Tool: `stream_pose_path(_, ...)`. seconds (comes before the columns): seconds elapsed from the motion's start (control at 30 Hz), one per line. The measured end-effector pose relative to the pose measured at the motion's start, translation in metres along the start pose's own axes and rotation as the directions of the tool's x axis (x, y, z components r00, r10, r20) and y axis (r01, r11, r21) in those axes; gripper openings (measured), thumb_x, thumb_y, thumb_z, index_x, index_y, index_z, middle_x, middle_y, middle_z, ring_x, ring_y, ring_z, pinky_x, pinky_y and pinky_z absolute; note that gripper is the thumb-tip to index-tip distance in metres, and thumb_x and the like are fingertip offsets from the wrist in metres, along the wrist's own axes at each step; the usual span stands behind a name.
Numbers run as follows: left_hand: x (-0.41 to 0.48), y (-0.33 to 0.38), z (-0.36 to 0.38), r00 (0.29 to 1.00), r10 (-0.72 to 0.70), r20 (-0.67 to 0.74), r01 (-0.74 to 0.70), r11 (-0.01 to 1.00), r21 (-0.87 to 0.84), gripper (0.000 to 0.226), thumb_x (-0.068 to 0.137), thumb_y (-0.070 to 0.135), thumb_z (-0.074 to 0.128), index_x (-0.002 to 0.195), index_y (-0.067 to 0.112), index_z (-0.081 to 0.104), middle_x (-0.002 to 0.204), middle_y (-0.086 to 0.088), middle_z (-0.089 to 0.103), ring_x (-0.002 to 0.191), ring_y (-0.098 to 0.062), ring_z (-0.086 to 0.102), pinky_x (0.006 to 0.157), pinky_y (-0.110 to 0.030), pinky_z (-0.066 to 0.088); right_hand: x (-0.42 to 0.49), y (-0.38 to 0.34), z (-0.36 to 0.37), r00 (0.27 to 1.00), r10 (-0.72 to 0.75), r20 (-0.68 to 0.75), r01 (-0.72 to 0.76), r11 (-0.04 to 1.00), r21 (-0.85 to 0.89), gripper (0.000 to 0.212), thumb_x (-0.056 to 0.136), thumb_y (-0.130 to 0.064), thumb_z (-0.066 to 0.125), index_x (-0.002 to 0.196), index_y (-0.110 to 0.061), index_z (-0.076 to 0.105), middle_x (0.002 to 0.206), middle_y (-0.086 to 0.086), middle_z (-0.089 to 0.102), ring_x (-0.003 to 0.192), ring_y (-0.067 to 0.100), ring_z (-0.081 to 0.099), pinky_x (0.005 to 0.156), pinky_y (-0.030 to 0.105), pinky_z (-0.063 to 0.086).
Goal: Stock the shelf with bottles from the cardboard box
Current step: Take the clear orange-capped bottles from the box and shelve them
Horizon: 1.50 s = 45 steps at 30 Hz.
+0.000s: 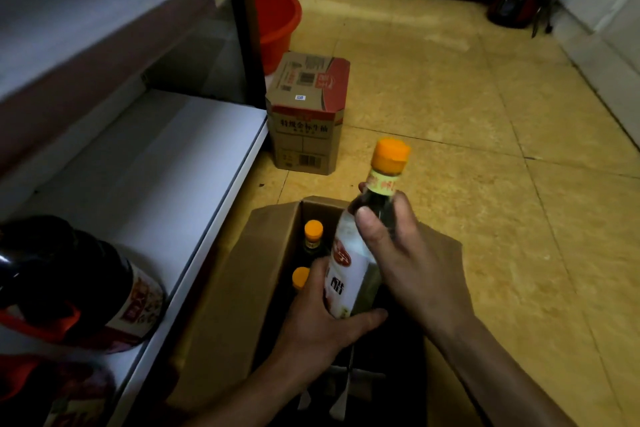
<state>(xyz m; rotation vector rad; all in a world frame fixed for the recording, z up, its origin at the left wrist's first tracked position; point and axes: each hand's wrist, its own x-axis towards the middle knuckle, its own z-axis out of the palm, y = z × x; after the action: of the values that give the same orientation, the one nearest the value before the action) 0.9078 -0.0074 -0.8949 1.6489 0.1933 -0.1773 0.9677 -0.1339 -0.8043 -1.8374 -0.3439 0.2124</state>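
Your left hand (322, 315) cups the bottle (348, 270) at its base, right hand (405, 253) gripping its neck above the cardboard box (225, 288); next, probably carry it left onto the shelf (156, 166).

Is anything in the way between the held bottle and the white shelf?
Nothing visible. The bottle is above the box; the shelf beside it is bare, except a dark jug at its near end.

Head camera looks down, close above floor (450, 114).
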Motion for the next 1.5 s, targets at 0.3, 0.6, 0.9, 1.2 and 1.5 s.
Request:
stream_pose_path(0.3, 0.008, 0.001, 0.002, 0.989, 0.066, -0.135, -0.057, 0.996, 0.072, 0.092, 0.070, 0.028, 0.092, 0.141, 0.043, 0.036, 0.126, 0.026, 0.059, 0.114, 0.017, 0.057, 0.083, -0.004, 0.049, -0.005, 0.019, 0.028, 0.981, 0.086, -0.176, -0.077, 0.995, 0.057, 0.054, 0.083, -0.046, 0.074, 0.123, -0.056, 0.039, 0.108, -0.038, 0.061, 0.101, -0.017, 0.061, 0.077, 0.011, 0.055)
stream_pose_path(0.6, 0.014, 0.027, -0.008, 0.983, -0.019, 0.182, 0.036, 0.995, -0.088, 0.059, 0.082, 0.019, 0.082, 0.133, 0.030, 0.054, 0.119, 0.009, 0.075, 0.107, -0.009, 0.073, 0.084, -0.025, 0.060, 0.001, 0.013, -0.003, 0.960, 0.198, -0.198, -0.097, 0.898, 0.430, 0.044, 0.083, -0.039, 0.066, 0.119, -0.013, 0.065, 0.097, 0.007, 0.079, 0.085, 0.019, 0.078, 0.066, 0.026, 0.061)
stream_pose_path(0.9, 0.012, 0.036, -0.014, 0.947, -0.080, 0.311, 0.129, 0.981, -0.142, 0.058, 0.083, 0.026, 0.081, 0.136, 0.030, 0.058, 0.126, 0.006, 0.073, 0.118, -0.014, 0.070, 0.106, -0.046, 0.053, 0.007, 0.015, -0.014, 0.978, 0.206, -0.018, -0.137, 0.712, 0.689, 0.062, 0.086, -0.043, 0.062, 0.134, -0.005, 0.058, 0.120, 0.025, 0.068, 0.102, 0.034, 0.068, 0.085, 0.042, 0.059)
stream_pose_path(1.2, 0.014, 0.028, -0.022, 0.984, -0.026, 0.176, 0.069, 0.967, -0.243, 0.055, 0.079, 0.020, 0.082, 0.129, 0.032, 0.064, 0.124, -0.002, 0.074, 0.115, -0.021, 0.071, 0.097, -0.042, 0.055, 0.007, 0.015, -0.012, 0.967, 0.148, 0.209, -0.232, 0.852, 0.468, 0.052, 0.097, -0.028, 0.061, 0.147, -0.031, 0.046, 0.130, 0.006, 0.071, 0.120, 0.026, 0.068, 0.093, 0.039, 0.058)
stream_pose_path(1.5, 0.019, 0.025, -0.023, 0.986, -0.037, 0.163, 0.085, 0.952, -0.296, 0.056, 0.079, 0.023, 0.079, 0.131, 0.035, 0.061, 0.125, -0.001, 0.073, 0.116, -0.022, 0.070, 0.103, -0.050, 0.055, 0.011, 0.029, -0.008, 0.945, 0.239, 0.225, -0.317, 0.843, 0.434, 0.055, 0.086, -0.030, 0.066, 0.139, -0.024, 0.052, 0.124, 0.003, 0.074, 0.116, 0.024, 0.071, 0.101, 0.048, 0.054)
